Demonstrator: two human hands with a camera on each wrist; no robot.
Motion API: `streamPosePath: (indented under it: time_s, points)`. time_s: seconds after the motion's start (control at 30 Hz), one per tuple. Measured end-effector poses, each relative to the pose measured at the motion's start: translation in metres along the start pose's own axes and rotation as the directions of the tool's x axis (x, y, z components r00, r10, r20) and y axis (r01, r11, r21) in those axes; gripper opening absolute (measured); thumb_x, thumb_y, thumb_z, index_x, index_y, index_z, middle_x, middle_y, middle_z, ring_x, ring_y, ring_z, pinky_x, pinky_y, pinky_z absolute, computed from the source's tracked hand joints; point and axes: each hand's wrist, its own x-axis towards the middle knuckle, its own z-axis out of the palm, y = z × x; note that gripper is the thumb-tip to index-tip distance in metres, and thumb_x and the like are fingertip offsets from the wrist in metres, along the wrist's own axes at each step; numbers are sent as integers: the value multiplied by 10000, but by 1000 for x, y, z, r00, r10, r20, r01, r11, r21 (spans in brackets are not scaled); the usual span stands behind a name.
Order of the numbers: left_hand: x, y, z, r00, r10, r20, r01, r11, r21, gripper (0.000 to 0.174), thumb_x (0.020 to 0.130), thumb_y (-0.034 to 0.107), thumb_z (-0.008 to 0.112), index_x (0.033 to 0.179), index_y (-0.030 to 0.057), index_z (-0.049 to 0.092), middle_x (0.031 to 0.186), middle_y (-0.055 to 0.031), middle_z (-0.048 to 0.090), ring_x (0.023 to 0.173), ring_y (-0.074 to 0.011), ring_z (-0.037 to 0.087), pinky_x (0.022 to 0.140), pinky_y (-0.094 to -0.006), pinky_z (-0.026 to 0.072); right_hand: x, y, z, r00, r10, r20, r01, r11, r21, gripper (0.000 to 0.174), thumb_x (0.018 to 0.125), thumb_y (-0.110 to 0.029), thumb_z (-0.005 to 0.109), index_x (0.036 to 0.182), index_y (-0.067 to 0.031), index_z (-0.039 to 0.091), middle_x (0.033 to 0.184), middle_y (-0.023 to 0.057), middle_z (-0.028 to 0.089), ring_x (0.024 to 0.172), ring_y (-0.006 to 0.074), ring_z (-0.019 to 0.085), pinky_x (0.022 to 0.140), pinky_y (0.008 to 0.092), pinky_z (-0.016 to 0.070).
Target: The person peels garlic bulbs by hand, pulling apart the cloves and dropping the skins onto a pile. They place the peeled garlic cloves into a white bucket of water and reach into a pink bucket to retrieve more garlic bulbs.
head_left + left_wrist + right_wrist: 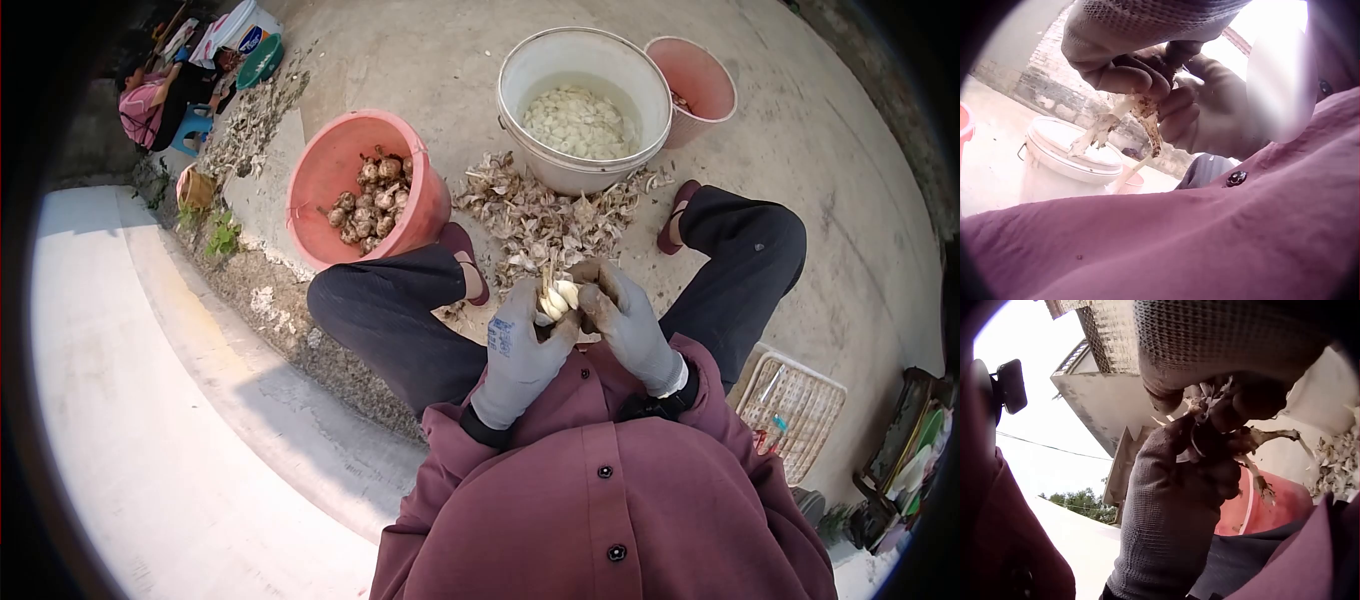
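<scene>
A partly opened garlic bulb [556,300], its pale cloves showing, is held between both gloved hands in front of the shirt in the head view. Curled round its near left side, my left hand [522,345] grips the bulb. From the other side my right hand [632,322] pinches at the cloves with thumb and fingers. Torn papery skin [1094,134] and a dry stalk hang below the fingers in the left wrist view. Roots and a stem [1272,434] stick out of the grip in the right wrist view, where fingers hide most of the bulb.
A white bucket [512,85] holds peeled cloves in water, with a heap of garlic skins [550,225] before it. A pink bucket [320,170] of whole bulbs stands left, another pink bucket [705,75] behind. A tray [805,400] lies right. Another person [145,105] sits far left.
</scene>
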Motion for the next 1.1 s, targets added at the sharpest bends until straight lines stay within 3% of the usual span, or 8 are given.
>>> streamPosePath:
  time_s: [0.07,0.33,0.4,0.53,0.6,0.83,1.03,1.1]
  points:
    - [0,-1,-1,1000,-11,20,11,1000,5,275,765,97,663,993,-17,558,820,-130,584,706,-221,578,643,-338,457,0,1,3,999,-35,-29,27,975,-223,265,968,-168,541,1167,6,553,945,31,593,801,72,534,698,241,464]
    - [6,1,-5,997,23,80,-17,997,-75,271,798,145,629,1007,-15,562,790,-112,573,705,-179,558,645,-314,454,1,1,3,990,-55,-126,15,955,-298,282,897,-72,565,1164,20,548,990,69,608,892,106,561,802,285,477]
    - [6,3,-8,987,-57,148,60,998,-12,331,792,113,640,1080,-14,541,826,-156,565,689,-264,571,665,-355,478,3,6,3,984,-92,-152,35,937,-347,273,900,-74,561,1156,20,546,973,61,602,873,103,559,783,277,476]
    - [4,1,-8,985,-102,137,114,991,-78,321,795,119,648,1061,-24,539,802,-136,577,681,-230,566,655,-342,472,7,-3,-9,984,179,-24,-180,983,-45,248,919,-113,564,1143,-11,535,882,10,568,705,71,525,638,220,437]
    - [1,-9,-7,980,-48,192,95,965,-246,259,852,92,633,1080,-8,559,848,-15,581,703,-63,496,621,-236,427,10,1,-23,931,285,227,-354,856,376,224,948,-144,547,1150,-49,524,822,-28,533,575,31,439,538,190,374]
    - [0,-4,-8,951,-219,219,295,857,-422,271,897,67,617,1148,11,530,848,24,570,677,-18,465,564,-188,371,10,-12,-24,948,295,118,-313,932,181,207,961,-141,536,1125,-17,564,808,1,572,588,24,438,547,183,371]
    - [3,-12,-1,976,-167,140,190,967,-171,252,882,65,616,1117,16,541,863,-42,570,671,-98,510,586,-246,406,2,-17,-3,991,114,-73,-118,991,-56,213,920,-78,526,1089,30,597,841,19,611,710,49,538,613,203,443]
    - [8,-9,-3,978,209,28,-210,974,87,244,827,49,621,1061,6,566,923,-136,580,753,-260,578,674,-335,456,3,-9,-3,989,111,-98,-116,992,-51,205,913,-84,553,1074,31,606,852,21,619,744,57,552,627,219,457]
